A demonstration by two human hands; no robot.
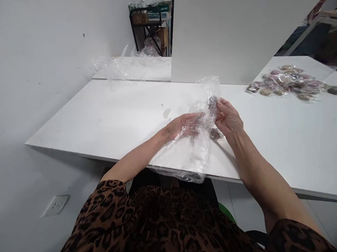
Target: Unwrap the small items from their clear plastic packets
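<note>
A crumpled clear plastic bag [200,154] hangs between my hands and spills over the table's front edge. My left hand [185,125] grips it, with several fingers showing blurred through the film. My right hand [227,116] pinches a small dark lump [212,101] against the upper part of the bag; whether the lump is inside or outside the film I cannot tell. Just below the right fingers, a small brownish wrapped piece [215,133] lies on the white table [113,118], partly covered by plastic.
Several small wrapped pieces [294,82] are heaped at the table's right rear. Loose clear plastic [125,68] lies at the back left. A large white panel [220,31] stands behind the table. Beyond it is a black rack [148,24] with boxes. A wall [34,73] borders the left.
</note>
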